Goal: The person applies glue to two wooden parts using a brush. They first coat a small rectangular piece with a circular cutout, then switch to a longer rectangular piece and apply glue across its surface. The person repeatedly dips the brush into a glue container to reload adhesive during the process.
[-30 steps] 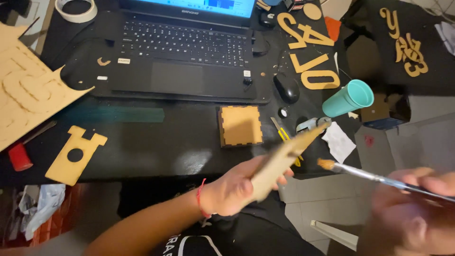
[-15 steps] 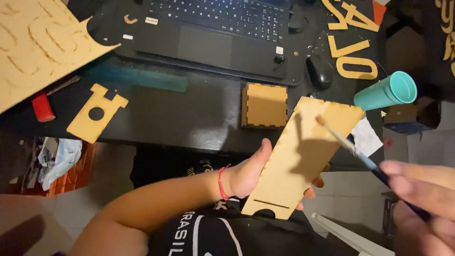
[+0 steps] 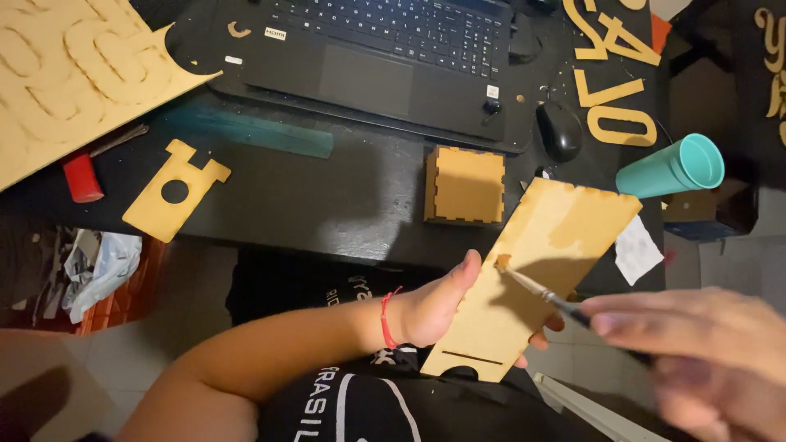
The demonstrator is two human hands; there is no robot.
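Head view, item by item.

Left hand (image 3: 434, 307): we are gripping a flat wooden panel (image 3: 540, 274) with notched edges, thumb on the front face, fingers wrapped behind it, fingertips showing at its right edge. We are holding the panel tilted over our lap, just in front of the table (image 3: 327, 205), its top corner overlapping the table edge.

Right hand (image 3: 704, 352): blurred, fingers pinched narrow around the handle of a thin paintbrush (image 3: 540, 290). The bristle tip is touching the panel's left edge, just beside the left thumb.

Handling note: we judge the stroke is going best with the panel braced firm, the thumb kept apart from the wet bristles, and the brush drawn lightly along the edge so nothing pools in the notches or the slot near the bottom.

On the table: a small wooden box (image 3: 465, 187) just above the panel; a black laptop (image 3: 368, 65); a black mouse (image 3: 559, 131); a teal cup (image 3: 675, 168) lying on its side; a cut-out wooden piece (image 3: 176, 190) with a round hole; a large wooden sheet (image 3: 74, 74) with letter outlines; yellow cut letters (image 3: 614, 82); a red cylinder (image 3: 83, 178).
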